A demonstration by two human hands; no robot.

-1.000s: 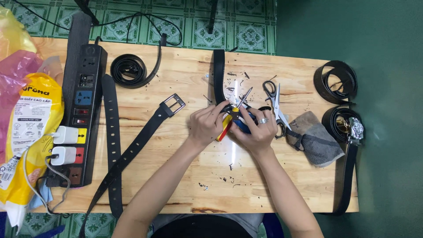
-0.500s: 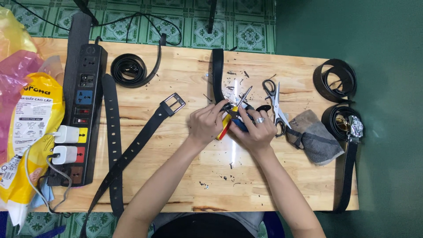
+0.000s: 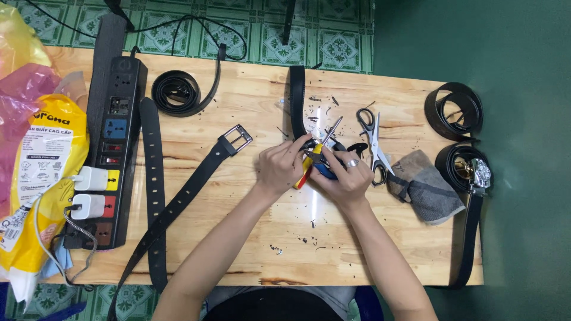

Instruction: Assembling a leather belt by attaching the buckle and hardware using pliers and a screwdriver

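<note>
The fingers [image 3: 295, 156] of the left hand [image 3: 279, 169] curl closed around a small hand tool with yellow and red grips [image 3: 308, 167], and the fingers of the right hand [image 3: 344, 178], one wearing a silver ring [image 3: 353, 163], close over the same tool and a blue part just beneath it. Both hands meet near the middle of the pale wooden table [image 3: 238, 238], pressing against the end of a straight black leather belt strap [image 3: 297, 107] that runs away from the person toward the far edge. A thin metal rod [image 3: 332, 129] sticks up and away from between the hands; what it belongs to cannot be told. Dark shavings are scattered over the wood around the hands.

Just right of the right hand lie silver scissors with black handles [image 3: 372, 139], and beside them a crumpled grey cloth [image 3: 425, 187]. Left of the hands, a long black belt with a square metal buckle [image 3: 238, 139] lies diagonally across the table, crossing another black perforated belt [image 3: 153, 178]. Further left sits a black power strip [image 3: 113, 148] with two white chargers plugged in, next to a yellow plastic bag [image 3: 35, 178]. At the far edge rests a coiled black belt [image 3: 178, 92]; two more coiled black belts [image 3: 455, 110] sit at the right edge.
</note>
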